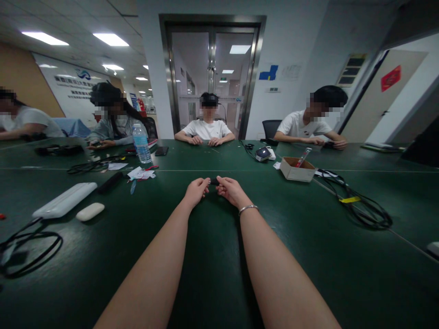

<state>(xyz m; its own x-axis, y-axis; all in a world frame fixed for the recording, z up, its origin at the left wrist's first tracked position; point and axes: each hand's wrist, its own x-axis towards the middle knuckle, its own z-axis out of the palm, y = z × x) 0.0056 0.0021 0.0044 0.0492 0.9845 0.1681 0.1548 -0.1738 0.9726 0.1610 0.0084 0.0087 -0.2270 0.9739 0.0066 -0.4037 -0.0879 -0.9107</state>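
Out over the green table (212, 256), both of my hands pinch one small black object (214, 182) between them. It looks like a USB stick, with a bit of shiny metal at its left end, but it is too small to be sure. My left hand (196, 192) is closed on that left end with thumb and forefinger. My right hand (232, 190) grips the right end the same way, its other fingers curled under. A silver bangle (248, 209) circles my right wrist. My fingertips hide most of the object.
To the left lie a white power bank (65, 201) with a coiled cable, a white oval case (90, 212), paper scraps (140, 173) and a water bottle (141, 144). To the right are an open box (297, 172) and a black cable coil (363, 208). Several people sit around.
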